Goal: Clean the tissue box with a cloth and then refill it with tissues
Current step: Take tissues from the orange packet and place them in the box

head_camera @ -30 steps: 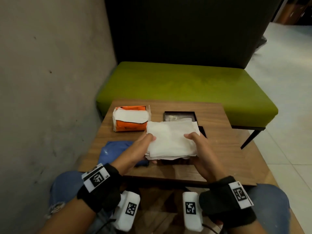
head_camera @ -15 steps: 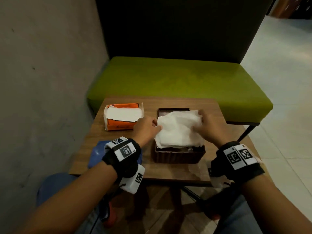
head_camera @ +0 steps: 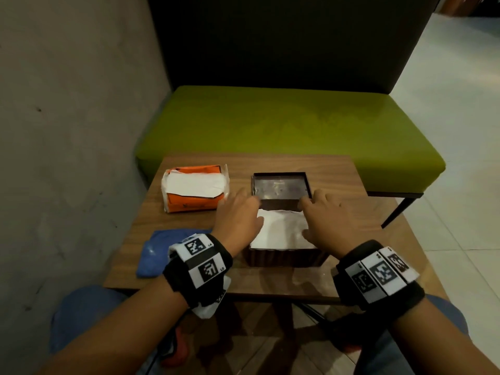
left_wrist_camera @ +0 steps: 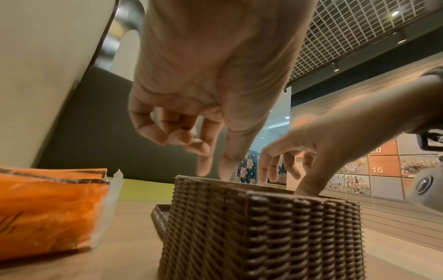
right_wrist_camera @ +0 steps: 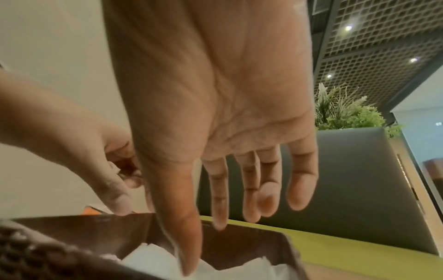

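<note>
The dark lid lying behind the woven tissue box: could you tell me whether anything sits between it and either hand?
Nothing visible does. The flat dark lid lies on the wooden table just beyond the brown woven tissue box, and both the left hand and right hand reach toward it.

Public lounge or café seating area. Evidence: a small wooden table (head_camera: 338, 169) stood against a green upholstered bench (head_camera: 284, 123) with a tall dark backrest (head_camera: 270, 39); tiled floor (head_camera: 460, 131); grid ceiling with spotlights (right_wrist_camera: 378, 37); numbered orange wall panels (left_wrist_camera: 381, 164); a potted plant (right_wrist_camera: 345, 113).
</note>
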Demonstrator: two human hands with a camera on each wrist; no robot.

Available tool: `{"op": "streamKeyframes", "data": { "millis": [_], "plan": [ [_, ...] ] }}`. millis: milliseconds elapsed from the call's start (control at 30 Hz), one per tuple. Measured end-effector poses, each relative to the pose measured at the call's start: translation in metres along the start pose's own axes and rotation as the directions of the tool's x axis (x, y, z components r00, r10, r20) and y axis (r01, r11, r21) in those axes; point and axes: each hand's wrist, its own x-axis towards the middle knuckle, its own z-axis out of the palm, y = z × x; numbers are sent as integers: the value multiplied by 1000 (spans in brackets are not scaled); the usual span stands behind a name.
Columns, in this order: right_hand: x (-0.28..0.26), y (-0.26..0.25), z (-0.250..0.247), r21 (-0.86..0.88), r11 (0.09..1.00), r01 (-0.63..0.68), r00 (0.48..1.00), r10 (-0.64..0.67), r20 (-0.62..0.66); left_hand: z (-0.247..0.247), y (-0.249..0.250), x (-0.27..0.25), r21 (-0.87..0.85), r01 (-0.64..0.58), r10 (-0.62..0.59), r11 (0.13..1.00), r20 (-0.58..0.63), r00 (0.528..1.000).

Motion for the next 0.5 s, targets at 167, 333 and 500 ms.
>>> {"op": "streamKeyframes", "data": {
  "millis": [167, 333, 500],
  "plan": [
    [15, -17, 7, 145, 988, 58, 951, -98, 292, 14, 3, 5, 126, -286, 249, 950, 246, 937],
    [26, -20, 18, 223, 974, -38, 909, -59, 413, 24, 1, 11, 291, -317, 178, 903, 419, 890],
    [29, -17, 18, 281, 957, -72, 939, -30, 343, 20, 9, 17, 316, -340, 236, 886, 324, 916]
  ]
}}
